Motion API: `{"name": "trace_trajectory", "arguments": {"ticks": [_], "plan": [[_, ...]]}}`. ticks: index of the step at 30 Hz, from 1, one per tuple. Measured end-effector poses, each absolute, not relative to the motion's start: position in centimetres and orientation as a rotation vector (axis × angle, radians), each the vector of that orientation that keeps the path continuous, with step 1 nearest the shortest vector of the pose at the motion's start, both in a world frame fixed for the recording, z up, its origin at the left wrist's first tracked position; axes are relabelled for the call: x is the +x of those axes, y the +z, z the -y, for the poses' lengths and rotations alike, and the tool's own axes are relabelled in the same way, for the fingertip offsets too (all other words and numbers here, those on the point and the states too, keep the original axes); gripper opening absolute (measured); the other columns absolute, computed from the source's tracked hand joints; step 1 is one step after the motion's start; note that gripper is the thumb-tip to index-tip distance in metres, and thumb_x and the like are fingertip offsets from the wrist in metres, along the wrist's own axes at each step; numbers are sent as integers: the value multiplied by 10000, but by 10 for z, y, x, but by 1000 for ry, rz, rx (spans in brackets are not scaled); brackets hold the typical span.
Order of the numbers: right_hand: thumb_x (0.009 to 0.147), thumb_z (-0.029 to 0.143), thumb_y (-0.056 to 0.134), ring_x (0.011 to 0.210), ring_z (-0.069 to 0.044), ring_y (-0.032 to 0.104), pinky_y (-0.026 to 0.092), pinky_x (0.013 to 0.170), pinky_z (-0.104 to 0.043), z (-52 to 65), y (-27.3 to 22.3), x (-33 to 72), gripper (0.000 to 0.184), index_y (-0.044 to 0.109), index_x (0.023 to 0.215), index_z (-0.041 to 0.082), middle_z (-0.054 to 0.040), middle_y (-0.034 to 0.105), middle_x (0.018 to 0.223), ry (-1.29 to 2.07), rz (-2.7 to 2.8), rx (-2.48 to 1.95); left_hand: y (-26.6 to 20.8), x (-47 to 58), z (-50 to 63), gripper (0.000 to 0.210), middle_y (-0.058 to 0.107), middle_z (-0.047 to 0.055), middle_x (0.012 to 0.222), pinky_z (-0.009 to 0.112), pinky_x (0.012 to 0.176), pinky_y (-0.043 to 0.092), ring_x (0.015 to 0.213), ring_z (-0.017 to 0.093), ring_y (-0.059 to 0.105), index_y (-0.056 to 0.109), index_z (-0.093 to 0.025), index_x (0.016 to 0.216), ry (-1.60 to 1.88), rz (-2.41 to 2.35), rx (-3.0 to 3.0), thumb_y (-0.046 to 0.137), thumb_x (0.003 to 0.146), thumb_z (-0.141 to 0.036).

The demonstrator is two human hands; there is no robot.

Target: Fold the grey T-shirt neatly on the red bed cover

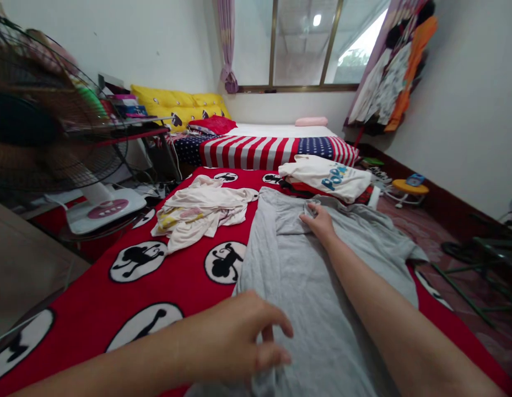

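A grey T-shirt (297,270) lies spread lengthwise on a red blanket (127,298) printed with black monkey shapes in white circles. My right hand (317,221) reaches far forward and pinches the shirt near its collar. My left hand (239,339) is close to me at the shirt's near left edge, fingers curled and gripping the cloth there. The shirt's left side is folded inward.
A crumpled cream garment (200,212) lies left of the shirt. A folded white shirt (328,176) with blue letters sits beyond it. A standing fan (44,143) is at left. Clothes hang on a rack (394,71) at right, with a folding frame (479,259) on the floor.
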State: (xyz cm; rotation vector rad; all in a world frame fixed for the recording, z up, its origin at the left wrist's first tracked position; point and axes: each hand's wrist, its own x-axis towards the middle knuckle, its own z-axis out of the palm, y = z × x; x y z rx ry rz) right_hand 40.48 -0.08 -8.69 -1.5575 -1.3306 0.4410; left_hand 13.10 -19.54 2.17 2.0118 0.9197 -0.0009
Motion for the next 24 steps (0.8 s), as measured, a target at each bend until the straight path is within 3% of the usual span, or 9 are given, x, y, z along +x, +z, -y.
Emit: {"name": "trace_trajectory", "arguments": {"ticks": [2, 5, 9, 14, 24], "plan": [[595, 320, 701, 1075, -277, 541, 386, 990, -405, 0, -92, 402, 487, 665, 1055, 164, -101, 624, 1117, 370, 1390, -1543, 11, 142, 171, 275, 700, 46, 900, 278, 734, 495, 789, 185, 650, 660, -236, 1097, 263, -1007, 2184, 517, 872, -305], [594, 329, 695, 1052, -274, 549, 399, 980, -408, 0, -96, 400, 485, 671, 1053, 174, -90, 619, 1083, 294, 1459, -1517, -15, 159, 134, 412, 581, 101, 1241, 344, 987, 434, 1126, 213, 560, 541, -198, 1261, 662, -1077, 2421, 455, 862, -144], [582, 290, 684, 1018, -287, 557, 419, 958, -424, -1, -100, 402, 529, 662, 1087, 137, -112, 614, 1051, 227, 1509, -1484, -50, 175, 101, 536, 339, 175, 1473, 427, 1125, 302, 1370, 254, 326, 359, -124, 1410, 769, -1255, 2464, 435, 879, -140], [602, 294, 677, 1024, -288, 551, 425, 957, -442, 0, -103, 405, 590, 626, 1165, 124, -123, 598, 1067, 164, 1517, -1457, -79, 173, 89, 594, 179, 217, 1543, 481, 1152, 221, 1435, 295, 155, 248, -94, 1464, 700, -1404, 2459, 438, 919, -234], [698, 339, 639, 992, -242, 585, 478, 880, -369, 13, -70, 417, 565, 608, 1213, 109, -128, 592, 1116, 54, 1495, -1400, -86, 163, 91, 711, 71, 183, 1573, 490, 1152, 192, 1447, 293, 42, 179, -155, 1499, 626, -1446, 2531, 451, 917, -460]]}}
